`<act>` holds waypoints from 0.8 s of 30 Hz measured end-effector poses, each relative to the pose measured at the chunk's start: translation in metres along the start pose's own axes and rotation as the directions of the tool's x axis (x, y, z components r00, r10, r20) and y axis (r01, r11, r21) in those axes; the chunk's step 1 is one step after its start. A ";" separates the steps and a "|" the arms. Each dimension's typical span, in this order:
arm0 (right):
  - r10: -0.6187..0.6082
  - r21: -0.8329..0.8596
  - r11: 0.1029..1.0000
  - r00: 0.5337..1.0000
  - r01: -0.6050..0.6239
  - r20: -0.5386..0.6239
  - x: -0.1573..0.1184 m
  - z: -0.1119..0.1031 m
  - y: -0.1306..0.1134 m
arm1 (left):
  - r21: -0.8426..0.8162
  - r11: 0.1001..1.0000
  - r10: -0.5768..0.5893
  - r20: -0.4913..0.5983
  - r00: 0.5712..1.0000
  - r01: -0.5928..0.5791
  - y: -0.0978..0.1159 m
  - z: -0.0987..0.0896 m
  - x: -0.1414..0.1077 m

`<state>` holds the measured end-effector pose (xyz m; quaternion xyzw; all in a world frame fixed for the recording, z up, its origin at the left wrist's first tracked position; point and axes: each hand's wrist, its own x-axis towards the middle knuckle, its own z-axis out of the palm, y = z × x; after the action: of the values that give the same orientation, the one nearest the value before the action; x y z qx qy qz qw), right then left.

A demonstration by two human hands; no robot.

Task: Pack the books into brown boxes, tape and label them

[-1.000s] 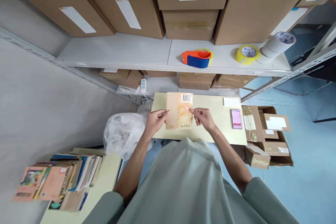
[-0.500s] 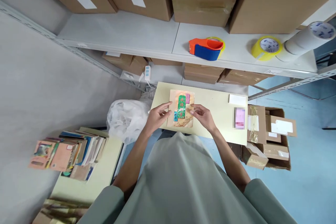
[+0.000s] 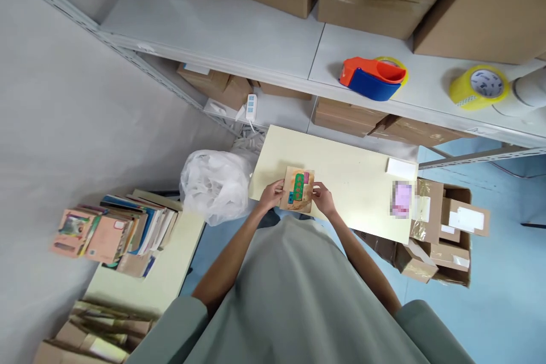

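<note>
At the near edge of the worktop (image 3: pixel 345 162), toward its left end, a paperback book (image 3: pixel 300 189) is positioned with its decorated face up: tan ground, green central panel, smaller pink and blue panels. Whether it rests on the surface or sits just above it cannot be determined. The left hand (image 3: pixel 272 194) grips the left edge; the right hand (image 3: pixel 323 199) grips the right edge, fingers drawn narrow on both sides. Handling: the book is probably light and thin, with a flexible cover; its apparent sheen suggests a slightly slippery surface. Corners and page edges are likely to crease under pressure. Recommended hold: opposite side edges near mid-height, thumbs above and fingers beneath, with light, even force. A translucent white plastic bag (image 3: pixel 215 187) stands beside the worktop's left end.
</note>
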<state>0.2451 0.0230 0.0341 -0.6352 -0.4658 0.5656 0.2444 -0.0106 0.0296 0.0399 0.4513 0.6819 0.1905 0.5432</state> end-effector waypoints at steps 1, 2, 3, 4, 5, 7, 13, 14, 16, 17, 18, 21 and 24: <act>0.013 -0.028 1.000 1.000 -0.013 0.001 0.001 0.008 0.002 | 0.010 1.000 0.001 -0.001 1.000 -0.001 -0.006 -0.003 0.002; 0.017 -0.053 0.998 1.000 -0.018 -0.003 0.003 0.016 0.001 | 0.015 1.000 0.009 -0.004 1.000 -0.009 -0.010 -0.008 0.003; 0.016 -0.079 0.997 1.000 -0.017 -0.012 0.006 0.023 -0.001 | 0.017 1.000 0.024 -0.011 1.000 -0.023 -0.012 -0.015 0.005; 0.012 -0.105 0.994 1.000 -0.015 -0.027 0.011 0.029 -0.006 | 0.023 0.999 0.044 -0.020 0.999 -0.043 -0.011 -0.023 0.007; 0.004 -0.131 0.991 0.999 -0.009 -0.042 0.016 0.034 -0.012 | 0.037 0.997 0.069 -0.032 0.997 -0.068 -0.009 -0.032 0.011; -0.029 -0.167 0.986 0.997 0.018 -0.067 0.029 0.043 -0.028 | 0.072 0.990 0.126 -0.055 0.991 -0.122 -0.001 -0.051 0.020; -0.165 -0.139 0.979 0.977 0.147 -0.135 0.060 0.058 -0.076 | -0.014 0.965 0.261 -0.088 0.961 -0.263 0.024 -0.101 0.046; -0.172 -0.150 0.977 0.974 0.150 -0.148 0.062 0.060 -0.080 | -0.019 0.960 0.276 -0.094 0.957 -0.278 0.024 -0.109 0.047; -0.170 -0.196 0.971 0.971 0.137 -0.165 0.061 0.067 -0.087 | 0.014 0.955 0.295 -0.110 0.949 -0.295 0.018 -0.125 0.047; -0.164 -0.223 0.967 0.972 0.125 -0.167 0.059 0.072 -0.088 | 0.048 0.953 0.303 -0.123 0.945 -0.299 0.012 -0.134 0.044; -0.155 -0.249 0.962 0.974 0.111 -0.164 0.056 0.076 -0.089 | 0.087 0.949 0.312 -0.139 0.940 -0.302 0.004 -0.144 0.041; -0.116 -0.297 0.953 0.981 0.065 -0.158 0.043 0.094 -0.087 | 0.209 0.943 0.298 -0.191 0.935 -0.258 -0.032 -0.176 0.028; -0.081 -0.324 0.946 0.985 0.029 -0.151 0.029 0.113 -0.087 | 0.284 0.954 0.161 -0.210 0.964 -0.097 -0.073 -0.201 0.014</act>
<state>0.1088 0.0629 0.0660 -0.6971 -0.5476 0.4217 0.1908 -0.2241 0.0500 0.0452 0.5400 0.7289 0.1819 0.3795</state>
